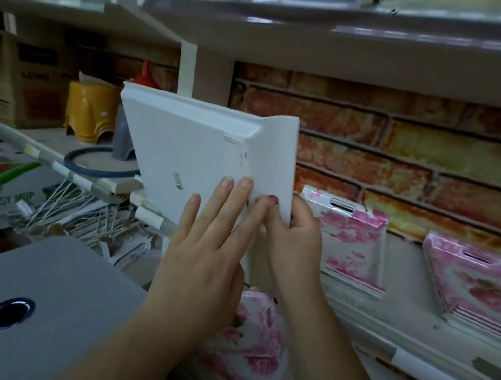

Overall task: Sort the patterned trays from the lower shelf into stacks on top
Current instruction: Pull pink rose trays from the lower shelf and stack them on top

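While you hold one tray up against the brick backdrop, the sort reads as partly done.

Shelving: the white shelf (419,323) at your chest carries the sorted goods; a lower level shows below your wrists.

Raised tray: you hold a white tray (202,154) upright and tilted, its plain underside toward you, so its pattern is hidden. It sits above the shelf edge, left of both stacks, touching neither.

Stacks on top: two piles of pink floral trays already rest on the shelf, the near stack (353,245) just beside your right hand and the far stack (485,291) well apart to the right.

Lower shelf: at least one more pink patterned tray (251,350) lies below your forearms; how many are beneath it cannot be told.

Left hand: your left hand (208,249) lies flat on the tray's back, fingers spread and extended.

Right hand: your right hand (295,234) is closed on the tray's lower right edge, thumb over the rim.

Progress: judged from the piles, several trays are placed; this one has yet to be matched to a stack, and the lower level is not cleared.
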The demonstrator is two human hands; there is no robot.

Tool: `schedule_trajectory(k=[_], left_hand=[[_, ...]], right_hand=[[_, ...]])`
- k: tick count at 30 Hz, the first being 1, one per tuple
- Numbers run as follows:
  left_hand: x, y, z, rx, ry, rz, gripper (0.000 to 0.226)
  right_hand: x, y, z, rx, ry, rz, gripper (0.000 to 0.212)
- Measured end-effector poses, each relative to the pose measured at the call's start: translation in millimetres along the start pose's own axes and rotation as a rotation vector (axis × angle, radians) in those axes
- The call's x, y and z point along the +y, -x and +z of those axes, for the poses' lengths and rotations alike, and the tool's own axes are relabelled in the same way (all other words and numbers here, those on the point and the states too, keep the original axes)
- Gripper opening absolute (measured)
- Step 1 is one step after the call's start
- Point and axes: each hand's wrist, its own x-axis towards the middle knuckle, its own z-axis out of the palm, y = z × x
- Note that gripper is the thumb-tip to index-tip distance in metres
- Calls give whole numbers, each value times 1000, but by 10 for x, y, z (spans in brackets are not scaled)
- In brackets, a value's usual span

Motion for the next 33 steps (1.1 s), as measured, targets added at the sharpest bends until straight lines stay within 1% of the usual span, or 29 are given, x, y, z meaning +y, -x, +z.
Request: schedule_trajectory(k=[6, 11, 15, 18, 21, 23, 25, 29, 33], left_hand=[[77, -94, 34, -1, -3, 36, 74], [140, -230, 95, 12, -14, 73, 80], [191, -267, 228, -44, -12, 50, 88], [230, -289, 374, -98, 11, 25, 88], [241, -290, 531, -149, 79, -3, 83], [263, -287, 661, -176, 143, -11, 80], [302, -294, 789, -187, 213, -7, 79], [384, -358, 1004, -197, 358, -39, 76], [416, -431, 1151, -226, 479, -114, 84]], right_hand=[[-123, -74, -100, 9, -52, -56, 7], [-193, -195, -237, 45, -22, -164, 18], [-150, -284, -385, 60, 132, -219, 16], [-47, -338, -491, 90, 303, -252, 3], [45, -386, -577, 145, 495, -343, 14], [92, -414, -634, 186, 600, -376, 17], [148, -434, -695, 223, 710, -389, 12], [259, -487, -790, 225, 908, -385, 18], [350, -546, -797, 215, 1059, -361, 16]])
